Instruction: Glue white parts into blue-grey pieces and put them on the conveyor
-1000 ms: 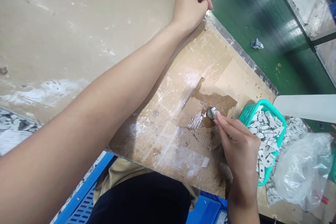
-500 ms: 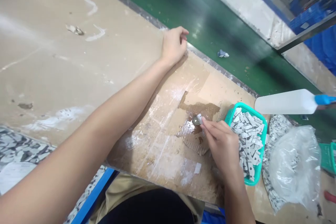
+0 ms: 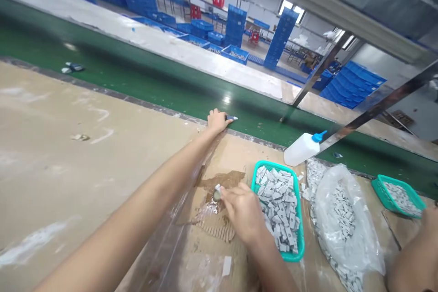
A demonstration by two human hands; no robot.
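Note:
My right hand (image 3: pixel 241 207) pinches a small white-grey piece (image 3: pixel 217 188) against a round metallic disc (image 3: pixel 216 195), over a brown torn patch of the cardboard (image 3: pixel 221 180). Beside this hand sits a teal plastic basket (image 3: pixel 277 207), heaped with several white-grey pieces. My left arm stretches across the board, and my left hand (image 3: pixel 217 121) rests at the far table edge (image 3: pixel 171 112). A small dark-and-white item (image 3: pixel 232 117) is at its fingertips, and I cannot tell whether it is held.
A white glue bottle with a blue cap (image 3: pixel 303 148) hangs above a clear plastic bag of pieces (image 3: pixel 342 223). A second teal basket (image 3: pixel 397 196) sits right, near a co-worker's arm (image 3: pixel 414 255). A green conveyor belt (image 3: pixel 171 96) runs beyond the table; stacked blue crates (image 3: pixel 280 36) fill the hall.
The view has swung up and left, showing the far hall. My left hand's fingers have stretched out along the edge. My right hand still holds the piece at the disc.

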